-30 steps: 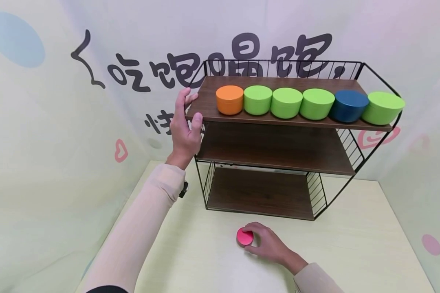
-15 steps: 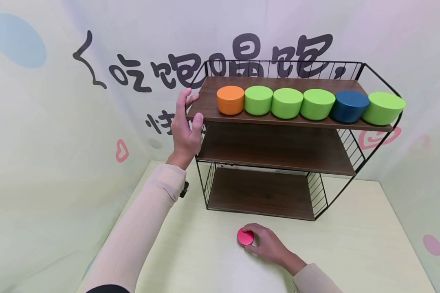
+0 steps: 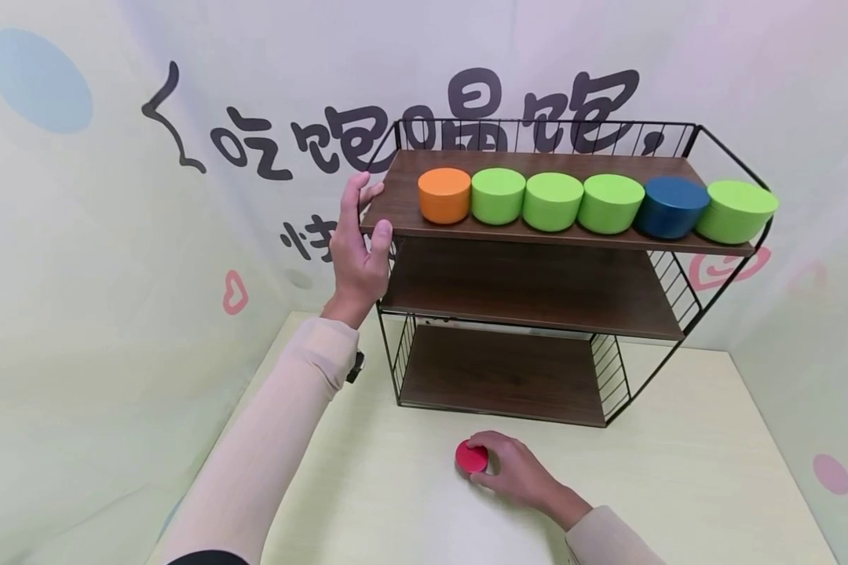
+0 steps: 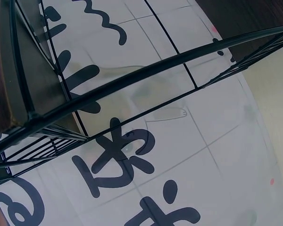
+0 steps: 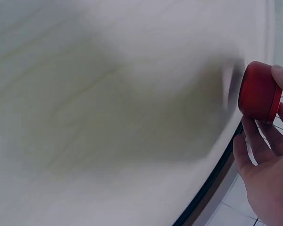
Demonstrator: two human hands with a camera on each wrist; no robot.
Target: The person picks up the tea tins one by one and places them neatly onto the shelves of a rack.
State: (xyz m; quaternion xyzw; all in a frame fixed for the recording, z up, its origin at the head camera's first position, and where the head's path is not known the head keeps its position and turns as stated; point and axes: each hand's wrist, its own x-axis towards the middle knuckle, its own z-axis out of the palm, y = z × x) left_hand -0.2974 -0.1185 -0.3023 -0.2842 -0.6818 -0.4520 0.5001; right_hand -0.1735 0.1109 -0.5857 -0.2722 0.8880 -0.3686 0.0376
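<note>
In the head view my left hand (image 3: pixel 359 251) grips the upper left corner of a three-tier shelf rack (image 3: pixel 537 286), the thumb at the front edge and fingers around the side. Only a sliver of that hand shows in the left wrist view, beside the black wire frame (image 4: pixel 132 80). My right hand (image 3: pixel 519 471) pinches a small round red tin (image 3: pixel 471 457) by its sides at the table, in front of the rack. The right wrist view shows the red tin (image 5: pixel 258 92) between thumb and fingers.
Along the top tier stand an orange tin (image 3: pixel 444 196), several green tins (image 3: pixel 553 202) and a dark blue tin (image 3: pixel 671 208). The rack rests on a pale table (image 3: pixel 367 486). Behind and beside it hangs a printed cloth (image 3: pixel 184 235).
</note>
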